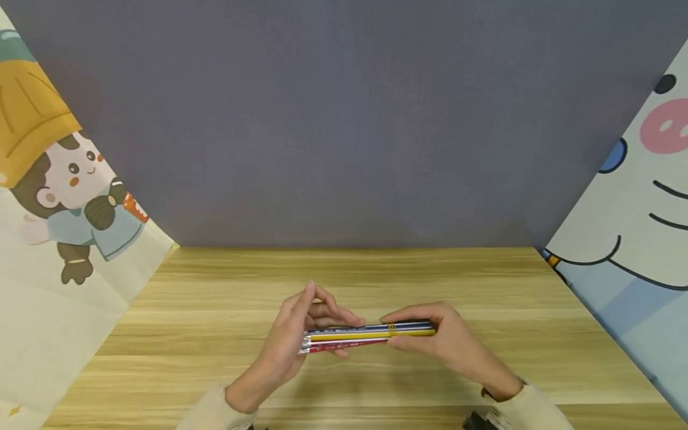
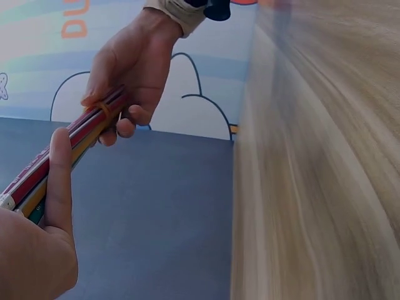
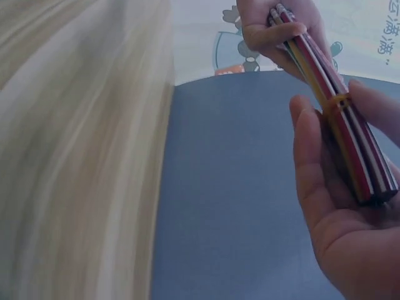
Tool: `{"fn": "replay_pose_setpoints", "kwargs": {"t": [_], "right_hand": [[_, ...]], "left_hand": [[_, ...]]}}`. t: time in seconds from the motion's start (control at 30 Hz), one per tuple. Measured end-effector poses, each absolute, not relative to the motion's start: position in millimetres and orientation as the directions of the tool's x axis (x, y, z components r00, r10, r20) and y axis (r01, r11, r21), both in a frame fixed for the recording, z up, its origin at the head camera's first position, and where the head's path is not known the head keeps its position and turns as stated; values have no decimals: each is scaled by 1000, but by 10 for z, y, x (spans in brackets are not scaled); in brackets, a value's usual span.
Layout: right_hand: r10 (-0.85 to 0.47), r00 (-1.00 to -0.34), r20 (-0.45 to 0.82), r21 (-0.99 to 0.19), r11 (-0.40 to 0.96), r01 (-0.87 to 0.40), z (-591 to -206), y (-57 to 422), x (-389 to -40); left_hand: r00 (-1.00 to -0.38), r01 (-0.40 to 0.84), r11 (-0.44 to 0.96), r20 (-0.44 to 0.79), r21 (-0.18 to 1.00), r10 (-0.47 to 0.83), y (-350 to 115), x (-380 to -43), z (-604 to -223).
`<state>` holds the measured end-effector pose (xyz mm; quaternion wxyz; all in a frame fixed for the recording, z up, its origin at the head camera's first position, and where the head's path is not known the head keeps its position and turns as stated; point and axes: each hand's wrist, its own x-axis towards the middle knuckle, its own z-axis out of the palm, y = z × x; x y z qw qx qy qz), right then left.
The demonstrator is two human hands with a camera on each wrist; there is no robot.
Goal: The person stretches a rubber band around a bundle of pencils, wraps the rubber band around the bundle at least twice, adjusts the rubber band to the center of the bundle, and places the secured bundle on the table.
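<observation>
A bundle of pencils [image 1: 349,337] in blue, yellow, white and red lies level between both hands, above the wooden table. A yellow rubber band [image 1: 392,329] circles it nearer its right end. My right hand [image 1: 438,334] grips that end, thumb and fingertips on opposite sides beside the band. Around the left end, where silver ferrules [image 3: 279,11] show, my left hand [image 1: 287,334] holds the bundle loosely, with fingers on its far side and a fingertip showing below. In the left wrist view, one straight left finger [image 2: 60,181] lies alongside the pencils.
The wood-grain table [image 1: 344,275] stretches under both hands. A grey panel [image 1: 344,119] rises behind it. Cartoon-printed sheets stand at the left [image 1: 80,239] and right [image 1: 634,209]. Pale sleeves [image 1: 537,409] cover the forearms.
</observation>
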<state>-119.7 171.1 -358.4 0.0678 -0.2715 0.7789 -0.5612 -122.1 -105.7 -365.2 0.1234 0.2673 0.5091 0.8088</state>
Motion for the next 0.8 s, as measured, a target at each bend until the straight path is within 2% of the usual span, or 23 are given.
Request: {"fn": "replay_pose_setpoints", "kwargs": {"t": [0.2,0.33,0.6,0.7,0.8], "right_hand": [[-515,-831,213,-917,189,-352,-3523,1781,-1216],[-532,-826,185,-915,215,-343,-3509,1789,-1207],[-494,-860,128,-906,295,-304,-3574,1678,-1162],[-479,-864,156,-884,323,-339,-3559,1698,-1164],[-474,-848,238,-835,346,-428,-3540,1728,-1166]], "left_hand": [[-835,90,-456,317,885,451,-1087,-1231,-3613],[-835,74,-467,310,881,454,-1082,-1208,-3615],[-831,60,-466,303,883,467,-1008,-1169,-3664],[-844,47,-447,275,893,461,-1013,-1178,-3656],[-857,47,-433,259,900,446,-1027,-1182,-3631]]}}
